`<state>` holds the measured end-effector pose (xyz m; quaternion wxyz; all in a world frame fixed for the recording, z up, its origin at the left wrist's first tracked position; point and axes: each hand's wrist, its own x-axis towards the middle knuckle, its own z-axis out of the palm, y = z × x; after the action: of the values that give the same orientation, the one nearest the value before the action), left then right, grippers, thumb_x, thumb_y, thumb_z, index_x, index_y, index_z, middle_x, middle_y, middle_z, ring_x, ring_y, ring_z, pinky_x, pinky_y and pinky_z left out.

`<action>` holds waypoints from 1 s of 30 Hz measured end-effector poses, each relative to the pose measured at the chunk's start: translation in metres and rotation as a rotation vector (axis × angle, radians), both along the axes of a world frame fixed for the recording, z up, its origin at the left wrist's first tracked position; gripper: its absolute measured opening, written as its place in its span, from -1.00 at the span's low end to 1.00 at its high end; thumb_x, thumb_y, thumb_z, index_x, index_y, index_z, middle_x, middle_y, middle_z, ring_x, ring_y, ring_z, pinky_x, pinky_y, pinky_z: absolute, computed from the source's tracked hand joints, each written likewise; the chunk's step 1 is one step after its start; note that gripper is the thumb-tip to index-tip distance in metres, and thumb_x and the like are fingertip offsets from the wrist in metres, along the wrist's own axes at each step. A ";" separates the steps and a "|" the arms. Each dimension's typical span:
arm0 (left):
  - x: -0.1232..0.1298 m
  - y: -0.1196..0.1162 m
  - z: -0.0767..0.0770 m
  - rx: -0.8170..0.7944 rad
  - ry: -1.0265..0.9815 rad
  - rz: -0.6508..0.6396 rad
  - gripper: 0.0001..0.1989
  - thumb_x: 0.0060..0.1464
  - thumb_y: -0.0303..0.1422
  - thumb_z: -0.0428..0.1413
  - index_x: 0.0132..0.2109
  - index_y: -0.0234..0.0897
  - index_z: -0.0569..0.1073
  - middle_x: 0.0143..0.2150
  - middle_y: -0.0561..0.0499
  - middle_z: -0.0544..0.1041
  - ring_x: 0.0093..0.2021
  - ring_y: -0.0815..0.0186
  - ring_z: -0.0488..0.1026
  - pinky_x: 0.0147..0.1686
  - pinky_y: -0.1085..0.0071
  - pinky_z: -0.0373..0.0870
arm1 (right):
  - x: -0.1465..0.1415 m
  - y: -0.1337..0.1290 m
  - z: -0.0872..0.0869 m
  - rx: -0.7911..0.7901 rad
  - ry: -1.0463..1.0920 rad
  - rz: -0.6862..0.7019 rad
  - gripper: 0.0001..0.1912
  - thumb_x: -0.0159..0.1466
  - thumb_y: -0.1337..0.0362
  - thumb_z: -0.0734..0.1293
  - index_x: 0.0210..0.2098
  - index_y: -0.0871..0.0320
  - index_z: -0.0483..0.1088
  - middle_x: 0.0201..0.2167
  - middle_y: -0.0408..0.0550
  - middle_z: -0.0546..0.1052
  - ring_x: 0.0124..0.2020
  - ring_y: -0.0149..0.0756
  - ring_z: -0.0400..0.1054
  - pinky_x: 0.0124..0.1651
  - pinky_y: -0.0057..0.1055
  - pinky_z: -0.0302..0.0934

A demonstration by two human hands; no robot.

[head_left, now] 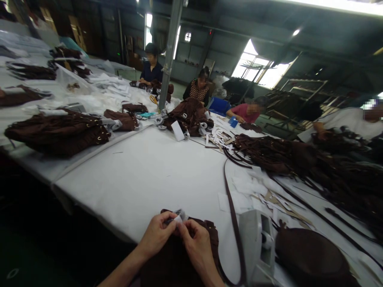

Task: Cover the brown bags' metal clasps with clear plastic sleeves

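So the dark brown soft fabric bag [173, 257] is sitting left of the boxy grey plastic tape-dispenser-looking thing [255, 247], at the near side of the white-covered table [128, 191]. The 2 hands meet over its top: the left hand [157, 231] and right hand [196, 241] are both pinching a small white slip with crinkly clear-grey wrap [178, 218], fingertips nearly together. Can't tell exactly which fingers carry the grip, or whether the slip is stuck down.

My worry is that pinch. It's all fingertips on thin, slippery-looking stuff, so uneven pulling could tear the slip or pop the wrap loose. The bag looks floppy too, so tugging up might drag it along instead of holding still.

Also, the long thin dark brown strap [231, 207] runs right along the dispenser's left side and curves toward the right forearm. An elbow could snag it. And the messy white and tan scrap strips [278, 203] just beyond the dispenser? Drop the slip there and good luck spotting it.
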<state>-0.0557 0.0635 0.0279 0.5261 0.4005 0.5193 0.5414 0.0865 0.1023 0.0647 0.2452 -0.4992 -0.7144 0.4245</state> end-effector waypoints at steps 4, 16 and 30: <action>0.001 -0.002 0.002 0.014 0.043 0.015 -0.74 0.12 -0.20 0.08 -0.25 -0.33 0.50 -0.30 -0.05 0.56 -0.27 0.20 0.52 -0.26 0.39 0.45 | -0.005 0.000 -0.003 -0.002 -0.035 -0.077 -0.58 0.22 -0.01 0.27 -0.54 0.20 0.46 -0.62 -0.11 0.48 -0.57 -0.35 0.28 -0.49 -0.48 0.08; 0.006 -0.006 0.006 0.001 0.136 0.038 -0.75 0.13 -0.23 0.06 -0.16 -0.30 0.51 -0.30 -0.04 0.57 -0.30 0.23 0.53 -0.26 0.42 0.45 | -0.007 0.006 -0.008 -0.144 0.002 -0.182 -0.62 0.12 0.04 0.32 -0.67 0.18 0.32 -0.76 -0.18 0.32 -0.70 -0.42 0.13 -0.63 -0.49 -0.02; 0.003 0.009 -0.005 -0.116 -0.271 0.038 -0.66 -0.02 -0.13 0.18 -0.41 -0.38 0.47 -0.46 0.02 0.47 -0.41 0.31 0.42 -0.33 0.30 0.51 | -0.008 0.000 -0.012 -0.128 0.033 -0.181 -0.58 0.14 -0.02 0.31 -0.63 0.19 0.29 -0.73 -0.20 0.28 -0.65 -0.43 0.10 -0.59 -0.49 -0.03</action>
<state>-0.0531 0.0728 0.0231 0.6034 0.2826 0.4814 0.5695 0.0781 0.1021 0.0532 0.2620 -0.5694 -0.6334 0.4537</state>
